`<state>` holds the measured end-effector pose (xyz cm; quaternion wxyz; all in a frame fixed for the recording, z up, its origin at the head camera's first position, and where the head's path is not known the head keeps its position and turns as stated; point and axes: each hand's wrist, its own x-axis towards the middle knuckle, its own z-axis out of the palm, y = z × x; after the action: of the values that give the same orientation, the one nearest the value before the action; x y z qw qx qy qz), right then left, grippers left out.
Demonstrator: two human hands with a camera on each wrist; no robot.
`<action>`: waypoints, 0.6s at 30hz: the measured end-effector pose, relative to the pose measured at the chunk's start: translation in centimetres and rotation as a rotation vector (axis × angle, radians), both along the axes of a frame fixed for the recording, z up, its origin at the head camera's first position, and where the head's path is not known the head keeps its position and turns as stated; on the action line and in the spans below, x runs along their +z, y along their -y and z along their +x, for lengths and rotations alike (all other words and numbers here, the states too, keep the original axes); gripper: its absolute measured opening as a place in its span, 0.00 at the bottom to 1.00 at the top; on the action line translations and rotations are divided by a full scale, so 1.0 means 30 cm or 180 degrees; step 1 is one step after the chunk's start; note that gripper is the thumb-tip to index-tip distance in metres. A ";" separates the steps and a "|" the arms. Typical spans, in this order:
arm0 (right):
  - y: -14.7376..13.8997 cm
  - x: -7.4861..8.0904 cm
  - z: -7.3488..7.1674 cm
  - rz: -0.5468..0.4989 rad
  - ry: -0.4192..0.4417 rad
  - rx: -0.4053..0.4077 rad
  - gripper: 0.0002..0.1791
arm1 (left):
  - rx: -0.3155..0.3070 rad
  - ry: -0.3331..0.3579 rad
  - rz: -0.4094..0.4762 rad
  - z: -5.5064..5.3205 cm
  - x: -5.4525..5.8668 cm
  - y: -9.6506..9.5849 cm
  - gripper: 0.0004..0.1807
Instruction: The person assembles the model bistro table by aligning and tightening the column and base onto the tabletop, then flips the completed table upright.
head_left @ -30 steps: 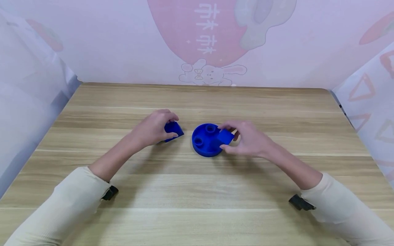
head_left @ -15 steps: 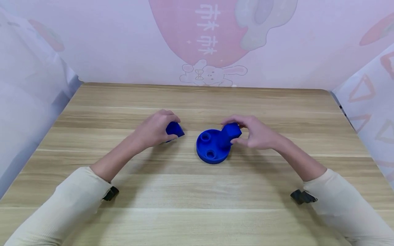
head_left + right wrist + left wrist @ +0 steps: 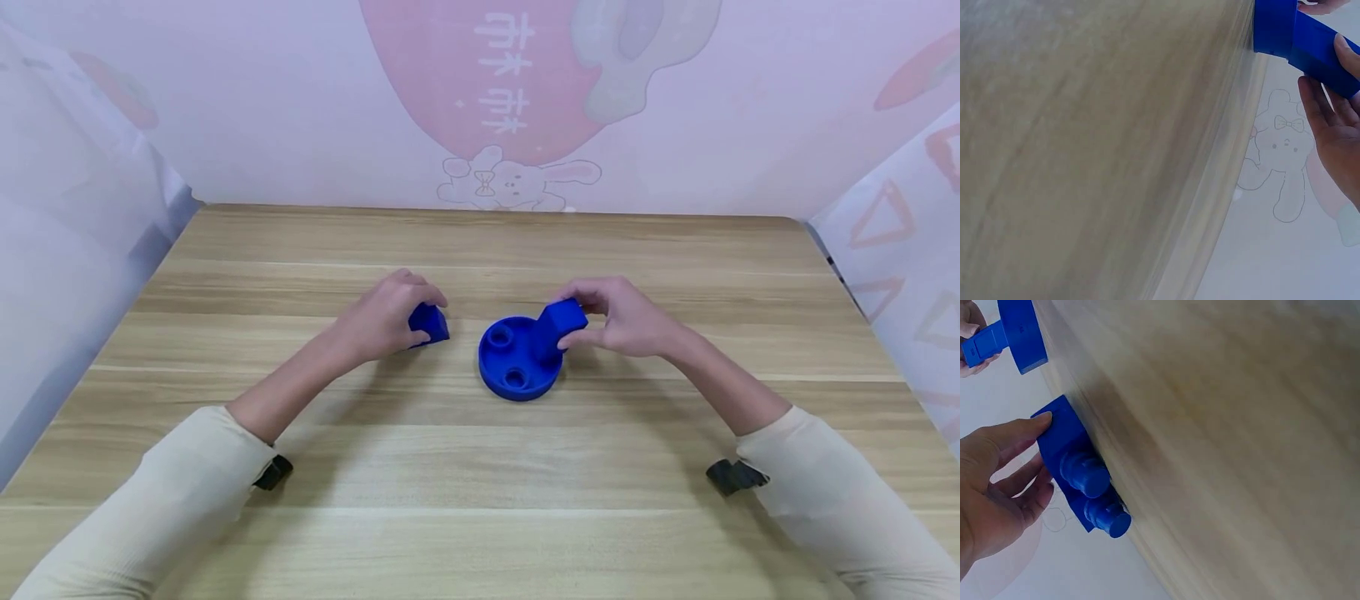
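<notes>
My left hand (image 3: pixel 381 321) pinches a blue block (image 3: pixel 430 323) between thumb and fingers, low over the table left of the base. Two stepped round pegs (image 3: pixel 1088 476) stick out of that block in the left wrist view. A round, shallow blue base (image 3: pixel 521 395) lies on the table, with two ring-shaped sockets (image 3: pixel 515 378) showing in its floor. Rising from its right part is a blue angular post (image 3: pixel 562 322), leaning right and touching the base. My right hand (image 3: pixel 626 320) grips the post's upper end. Where post meets base is partly hidden.
The wooden table (image 3: pixel 480 483) extends around both hands. A pale printed curtain (image 3: pixel 300 100) stands behind its far edge, with white cloth (image 3: pixel 67 208) at the sides. Dark wrist devices (image 3: pixel 737 477) sit at both sleeve cuffs.
The right hand has swung the post right and slightly away. The base has turned, its sockets shifting, and slid a little right and nearer. The left hand has edged right with its block.
</notes>
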<state>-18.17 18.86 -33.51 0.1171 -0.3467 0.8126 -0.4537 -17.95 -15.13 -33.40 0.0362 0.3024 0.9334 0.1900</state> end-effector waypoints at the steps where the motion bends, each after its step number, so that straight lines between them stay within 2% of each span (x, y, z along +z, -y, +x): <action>1: 0.000 0.001 -0.001 0.0009 0.0008 0.0002 0.22 | -0.0036 0.0026 0.0032 0.000 0.003 -0.002 0.22; 4: -0.001 0.003 -0.002 0.0035 0.0024 -0.0006 0.22 | -0.0133 0.0115 0.0144 0.003 0.024 -0.006 0.22; 10: 0.000 0.001 -0.002 0.0036 0.0062 -0.0017 0.22 | -0.0208 0.0279 0.0404 0.018 0.080 -0.017 0.23; 15: 0.001 0.003 -0.003 0.0022 0.0124 -0.0012 0.22 | -0.0132 0.0457 0.0629 0.030 0.117 -0.026 0.26; 18: 0.001 0.005 -0.004 0.0011 0.0171 -0.0010 0.22 | -0.0072 0.0613 0.0907 0.036 0.132 -0.032 0.26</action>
<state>-18.30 18.83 -33.36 0.1387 -0.3329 0.8105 -0.4616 -16.87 -14.17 -29.43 0.0843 0.2953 0.8857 0.3481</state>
